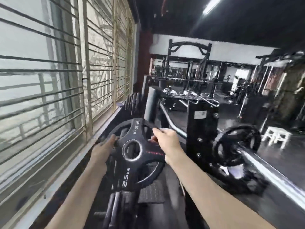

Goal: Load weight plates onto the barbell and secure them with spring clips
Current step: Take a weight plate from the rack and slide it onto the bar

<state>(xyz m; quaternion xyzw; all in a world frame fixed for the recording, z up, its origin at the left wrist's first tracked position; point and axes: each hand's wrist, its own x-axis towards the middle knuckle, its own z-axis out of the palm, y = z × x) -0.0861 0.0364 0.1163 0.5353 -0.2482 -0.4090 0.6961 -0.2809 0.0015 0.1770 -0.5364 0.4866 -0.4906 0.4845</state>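
Observation:
A black 2.5 kg weight plate (132,156) with three grip slots and a steel-ringed centre hole is held up in front of me. My left hand (103,150) grips its left rim. My right hand (166,142) grips its right side, fingers curled through a slot. To the right, the barbell (272,172) runs toward the lower right, blurred, with a black plate (236,147) on its sleeve beside a black rack upright (202,129). No spring clip is visible.
Below the held plate, several black plates (115,210) stand on edge in a storage rack. More plates (133,100) line the barred window wall on the left. A white step stool (276,136) stands at right. Gym racks fill the background.

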